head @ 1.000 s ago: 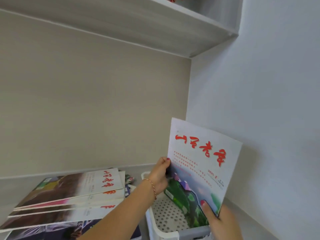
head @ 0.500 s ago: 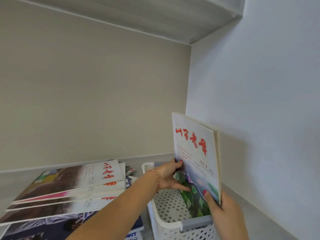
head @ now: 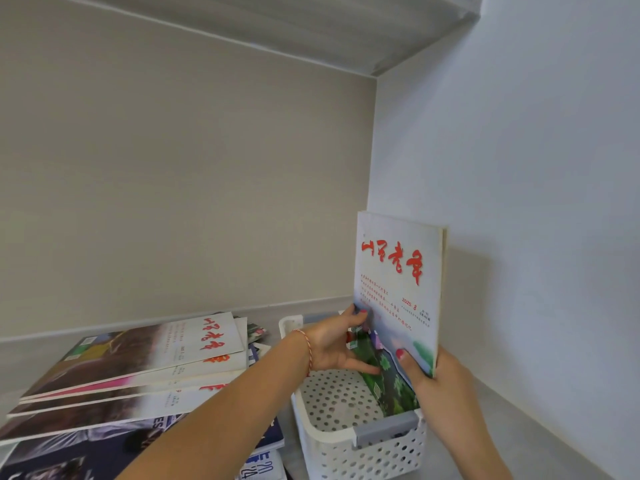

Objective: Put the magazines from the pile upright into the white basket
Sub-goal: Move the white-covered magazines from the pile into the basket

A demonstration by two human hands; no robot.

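While both hands keep a hold on it, the magazine [head: 398, 292] stands upright with its lower edge down inside the white basket [head: 349, 445], against the basket's right side. Left hand [head: 334, 344]: thumb on the cover's left edge, fingers spread along the lower part of the cover, a red-and-white string bracelet [head: 306, 344] at the wrist. Right hand [head: 436, 379]: thumb pressed on the cover near the lower right corner, fingers curled round behind the near edge (back of the magazine hidden, so how far the fingers reach cannot be told). Cover white at top with red brush lettering, green picture below. Basket perforated, with a grey handle piece [head: 384, 427] on the near rim, under the right hand. Pile of magazines [head: 138, 372] lies flat on the grey bench [head: 519, 427], left of the left forearm, just beside the basket; top few covers fanned slightly. Pale wall [head: 519, 202] close behind the right hand.
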